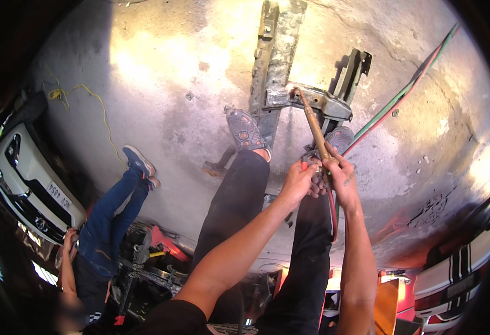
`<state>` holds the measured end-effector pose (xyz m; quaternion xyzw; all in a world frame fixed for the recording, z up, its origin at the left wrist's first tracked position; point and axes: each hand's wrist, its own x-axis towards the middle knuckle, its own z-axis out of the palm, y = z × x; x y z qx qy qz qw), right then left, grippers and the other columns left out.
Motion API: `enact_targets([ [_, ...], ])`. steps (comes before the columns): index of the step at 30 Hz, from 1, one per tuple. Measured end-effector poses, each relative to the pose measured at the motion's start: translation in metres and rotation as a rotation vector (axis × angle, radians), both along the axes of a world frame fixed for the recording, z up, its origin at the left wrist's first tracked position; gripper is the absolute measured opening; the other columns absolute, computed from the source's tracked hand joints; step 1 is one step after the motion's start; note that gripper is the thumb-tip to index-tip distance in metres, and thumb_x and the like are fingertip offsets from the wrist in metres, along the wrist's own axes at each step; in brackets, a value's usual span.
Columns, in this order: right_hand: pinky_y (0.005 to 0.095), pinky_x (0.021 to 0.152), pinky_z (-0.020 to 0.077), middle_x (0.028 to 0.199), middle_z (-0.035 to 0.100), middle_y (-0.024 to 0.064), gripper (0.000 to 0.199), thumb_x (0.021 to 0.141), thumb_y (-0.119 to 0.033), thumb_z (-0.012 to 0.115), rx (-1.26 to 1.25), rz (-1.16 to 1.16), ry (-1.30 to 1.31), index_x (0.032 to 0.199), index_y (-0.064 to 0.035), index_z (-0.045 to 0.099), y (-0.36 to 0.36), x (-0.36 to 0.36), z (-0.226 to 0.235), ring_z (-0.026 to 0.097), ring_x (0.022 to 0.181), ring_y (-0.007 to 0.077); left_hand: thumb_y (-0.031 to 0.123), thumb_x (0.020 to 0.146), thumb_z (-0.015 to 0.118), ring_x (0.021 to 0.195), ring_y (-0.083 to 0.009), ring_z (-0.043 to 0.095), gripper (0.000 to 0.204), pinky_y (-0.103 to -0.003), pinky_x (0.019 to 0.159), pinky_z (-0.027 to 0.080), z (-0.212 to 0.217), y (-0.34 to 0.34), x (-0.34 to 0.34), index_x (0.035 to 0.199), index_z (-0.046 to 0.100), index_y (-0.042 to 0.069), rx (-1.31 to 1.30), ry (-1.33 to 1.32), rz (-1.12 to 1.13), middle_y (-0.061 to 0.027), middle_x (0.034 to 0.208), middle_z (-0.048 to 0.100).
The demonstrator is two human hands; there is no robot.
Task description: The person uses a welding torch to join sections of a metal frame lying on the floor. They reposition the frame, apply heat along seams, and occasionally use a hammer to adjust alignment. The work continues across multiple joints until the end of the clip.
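Observation:
My right hand is wrapped round the rear of a brass-coloured gas torch. The torch slants up and left, its tip against or just above the bracket end of a worn steel frame piece on the floor. Beside the torch's rear end, my left hand is closed, and a small red piece pokes out between its fingers; whether it is a valve knob or a separate thing I cannot tell. Dark greyish finger-like shapes below it are unclear. My shoes stand close by the steel piece.
A green hose and a red hose run off to the upper right. Another person is at the left by a white car bumper. A yellow cord crosses the floor. A hammer-like tool lies near my left leg.

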<state>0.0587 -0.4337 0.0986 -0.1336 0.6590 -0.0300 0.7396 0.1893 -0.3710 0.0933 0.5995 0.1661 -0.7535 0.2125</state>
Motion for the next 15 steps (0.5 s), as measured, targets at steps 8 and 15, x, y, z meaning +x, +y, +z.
enact_targets([
  [8,0.0258,0.045,0.0468,0.069,0.060,0.0038,0.061,0.093,-0.015,0.057,-0.027,0.020,0.006,0.149,0.0040,0.042,0.000,0.001,-0.009,0.055,0.048,0.0108,0.021,0.105,0.048,0.063,-0.0221,0.069,0.026,-0.032,0.053,0.055,-0.003,0.001,0.000,0.099,0.058,-0.001,-0.006,-0.024,0.019,-0.0105,0.079,0.064],
  [15,0.0256,0.045,0.0467,0.071,0.060,0.0033,0.060,0.094,-0.014,0.057,-0.022,0.016,0.005,0.149,0.0033,0.042,0.001,0.002,-0.006,0.055,0.049,0.0105,0.020,0.105,0.049,0.063,-0.0224,0.069,0.024,-0.032,0.053,0.056,0.002,-0.003,0.002,0.099,0.058,-0.002,0.018,-0.044,-0.004,-0.0104,0.078,0.064],
])
